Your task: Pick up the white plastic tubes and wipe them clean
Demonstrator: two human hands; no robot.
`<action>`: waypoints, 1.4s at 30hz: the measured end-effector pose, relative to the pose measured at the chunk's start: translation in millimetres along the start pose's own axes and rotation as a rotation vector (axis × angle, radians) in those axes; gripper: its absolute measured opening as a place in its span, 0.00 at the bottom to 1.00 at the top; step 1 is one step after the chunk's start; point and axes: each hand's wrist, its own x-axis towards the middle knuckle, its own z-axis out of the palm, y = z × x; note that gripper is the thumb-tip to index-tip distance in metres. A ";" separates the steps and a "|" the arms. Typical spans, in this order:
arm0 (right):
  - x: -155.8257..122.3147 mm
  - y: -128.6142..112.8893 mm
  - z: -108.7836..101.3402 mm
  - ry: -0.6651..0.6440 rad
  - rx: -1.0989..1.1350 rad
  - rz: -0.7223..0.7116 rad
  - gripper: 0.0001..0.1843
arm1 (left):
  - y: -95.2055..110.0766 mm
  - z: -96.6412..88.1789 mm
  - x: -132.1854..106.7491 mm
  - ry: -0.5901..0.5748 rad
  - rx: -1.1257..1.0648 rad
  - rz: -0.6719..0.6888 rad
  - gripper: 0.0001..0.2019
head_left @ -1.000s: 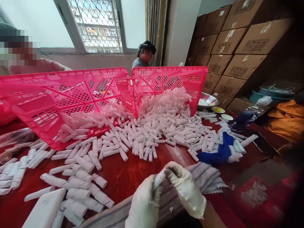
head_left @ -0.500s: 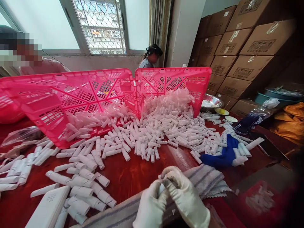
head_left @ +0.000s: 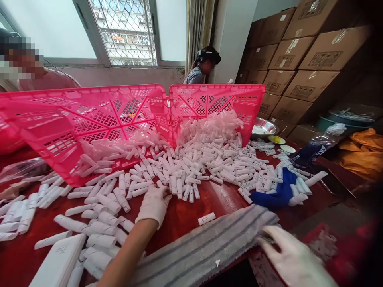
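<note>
Since half a second ago, the left hand (head_left: 154,203) has parted from the right hand (head_left: 295,253) and reached forward to seven o'clock, while the right has swung out to four o'clock. Largest is the red table (head_left: 179,223), filling much of the lower half. On it, the left pink basket (head_left: 89,90) stands toward nine o'clock and the right pink basket (head_left: 215,85) toward one, with white tubes (head_left: 221,159) inside and heaped in front of both. A striped towel (head_left: 191,259) runs along the near edge at six. Both hands wear white gloves: the left bends its fingers at the heap's near edge, and whether they clamp a tube cannot be told; the right, by the towel's right end, has blurred, curled fingers, apart or together unclear. At eight lies a white box (head_left: 56,259); at four, a blue cloth (head_left: 277,191) among tubes. Smallest, a lone tube (head_left: 206,219) lies just beyond the towel, between five and six.
</note>
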 end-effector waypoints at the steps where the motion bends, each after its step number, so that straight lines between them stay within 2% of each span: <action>1: 9.6 -19.0 14.5 -0.051 0.001 -0.101 0.11 | 4.2 5.5 -7.3 -0.012 0.002 0.006 0.07; 3: 31.3 -56.5 46.2 -0.154 -0.016 -0.294 0.12 | 10.9 14.4 -26.3 -0.023 0.002 -0.002 0.12; 5: 50.1 -83.2 74.0 -0.233 -0.103 -0.406 0.08 | 11.3 18.9 -44.7 -0.002 0.001 -0.048 0.17; 8: 64.3 -94.4 97.4 -0.267 -0.189 -0.431 0.08 | 0.9 18.1 -60.7 0.048 -0.010 -0.136 0.17; 10: 65.3 -90.8 100.4 -0.226 -0.105 -0.370 0.08 | -6.2 15.1 -64.1 0.060 -0.046 -0.154 0.12; 13: 60.6 -91.1 93.4 -0.223 0.353 -0.158 0.08 | -3.7 12.4 -66.8 0.058 -0.153 -0.100 0.08; 16: 55.6 -106.6 82.3 -0.299 0.861 0.094 0.14 | 16.9 13.8 -75.5 0.052 -0.390 0.004 0.10; 18: 54.4 -118.8 75.2 -0.316 1.015 0.165 0.17 | 33.5 15.2 -84.5 0.017 -0.610 0.064 0.11; 21: 55.7 -127.1 64.1 -0.352 1.008 0.130 0.18 | 50.9 15.0 -95.9 -0.049 -0.778 0.127 0.12; 25: 59.6 -120.0 48.4 -0.345 0.718 -0.170 0.10 | 56.3 11.5 -102.0 -0.114 -0.596 0.077 0.12; 27: 60.7 -116.9 42.0 -0.347 0.588 -0.243 0.06 | 55.4 11.8 -103.5 -0.142 -0.504 0.055 0.12; 31: 60.6 -120.0 32.8 -0.393 0.479 -0.144 0.08 | 51.9 14.9 -106.0 -0.042 -0.425 0.152 0.13; 34: 61.1 -124.2 26.2 -0.404 0.448 -0.148 0.07 | 49.8 10.9 -105.3 -0.014 -0.393 0.204 0.14; 36: 62.2 -125.4 22.5 -0.458 0.495 -0.141 0.07 | 50.8 5.6 -103.8 -0.105 -0.477 0.143 0.13; 39: 64.1 -125.2 21.3 -0.476 0.614 -0.065 0.10 | 56.1 -0.1 -101.4 -0.273 -0.671 -0.020 0.14; 42: 65.7 -123.3 25.3 -0.431 0.774 0.092 0.15 | 61.2 0.0 -99.7 -0.324 -0.779 -0.100 0.16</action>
